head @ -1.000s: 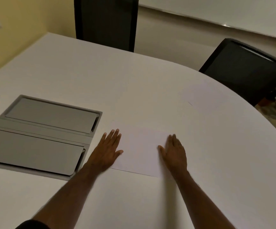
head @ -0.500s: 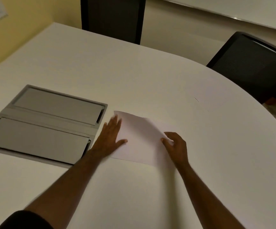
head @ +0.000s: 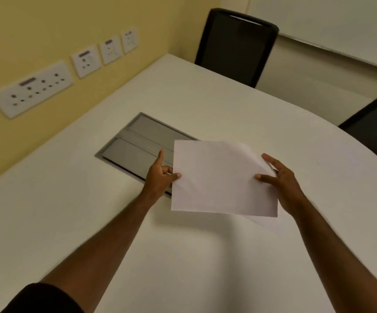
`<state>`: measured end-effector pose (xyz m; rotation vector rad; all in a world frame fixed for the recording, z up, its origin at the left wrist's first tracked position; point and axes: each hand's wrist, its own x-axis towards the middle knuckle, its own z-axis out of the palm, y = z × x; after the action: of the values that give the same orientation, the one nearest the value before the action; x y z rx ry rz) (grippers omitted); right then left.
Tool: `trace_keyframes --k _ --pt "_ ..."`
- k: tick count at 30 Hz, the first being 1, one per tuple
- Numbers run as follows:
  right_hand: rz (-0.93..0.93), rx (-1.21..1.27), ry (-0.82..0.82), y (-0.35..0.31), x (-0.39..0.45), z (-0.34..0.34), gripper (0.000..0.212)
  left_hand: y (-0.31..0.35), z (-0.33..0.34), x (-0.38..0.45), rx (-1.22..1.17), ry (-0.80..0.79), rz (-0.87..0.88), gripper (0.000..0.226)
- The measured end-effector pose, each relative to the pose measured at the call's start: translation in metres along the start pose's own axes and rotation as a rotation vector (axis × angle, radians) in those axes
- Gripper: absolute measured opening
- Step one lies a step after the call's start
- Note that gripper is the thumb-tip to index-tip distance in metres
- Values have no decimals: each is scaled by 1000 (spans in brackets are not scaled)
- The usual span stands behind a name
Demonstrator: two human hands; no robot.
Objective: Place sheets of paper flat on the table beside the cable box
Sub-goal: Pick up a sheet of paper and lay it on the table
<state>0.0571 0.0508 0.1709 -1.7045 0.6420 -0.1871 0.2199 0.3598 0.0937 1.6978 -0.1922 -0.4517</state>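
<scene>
A sheet of white paper (head: 221, 177) was held above the white table (head: 205, 105), just beside the grey cable box (head: 137, 143). It was pinched at opposite edges by the left hand (head: 158, 179) and right hand (head: 282, 184). It was judged light, limp and easily creased, best gripped at both edges.

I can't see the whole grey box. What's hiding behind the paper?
The paper, held up by both hands, covers the near right corner of the grey cable box and some table. What lies there is hidden.

Two bare forearms in shot, no watch or rings on left hand (head: 160, 177) or right hand (head: 282, 181); a dark short sleeve (head: 45, 299) caps the left arm.
</scene>
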Motion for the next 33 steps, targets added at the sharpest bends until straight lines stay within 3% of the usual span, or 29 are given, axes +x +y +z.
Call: trace_keyframes --k 5,10,20,25,33 --pt "20 -76 -83 -23 -3 83 81 -18 -87 -87 -95 171 -92 106" --pt "-48 -260 -221 -31 -18 203 88 -52 -159 -177 -41 315 -217 114" --pt "-46 -475 -506 16 -91 426 95 -130 -266 -309 387 528 -605 119" --pt "-65 -646 -547 45 -111 476 95 -161 -289 -328 531 544 -729 119" --pt "-221 -931 -563 62 -120 492 88 -190 -293 -330 652 446 -860 133"
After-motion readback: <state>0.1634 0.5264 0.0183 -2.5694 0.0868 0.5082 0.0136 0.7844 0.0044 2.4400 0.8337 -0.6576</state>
